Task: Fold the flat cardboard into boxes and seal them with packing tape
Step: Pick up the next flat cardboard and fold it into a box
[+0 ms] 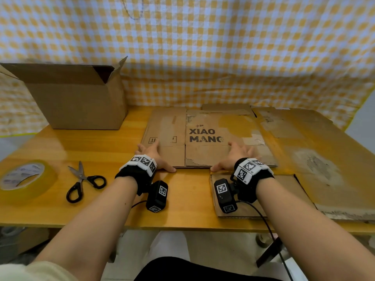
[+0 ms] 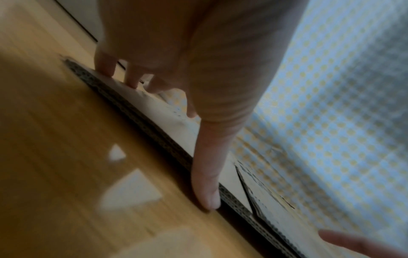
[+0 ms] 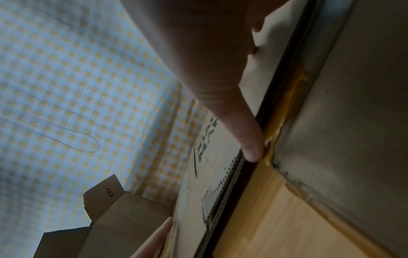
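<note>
Hands on flattened brown printed cardboard (image 1: pixel 205 136), near edge.
My left hand (image 1: pixel 155 157) and right hand (image 1: pixel 233 157) lie spread, fingers on top, thumbs at its 6 o'clock edge.

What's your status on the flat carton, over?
Left hand and right hand open, flat on the printed cardboard, thumbs at its near edge. Still unfolded. Tape roll and scissors lie clear, far left.

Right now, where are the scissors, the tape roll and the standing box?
scissors (image 1: pixel 81 176): head view, on the pivot.
tape roll (image 1: pixel 43 179): head view, on its outer band.
standing box (image 1: pixel 81 106): head view, on its front wall.
</note>
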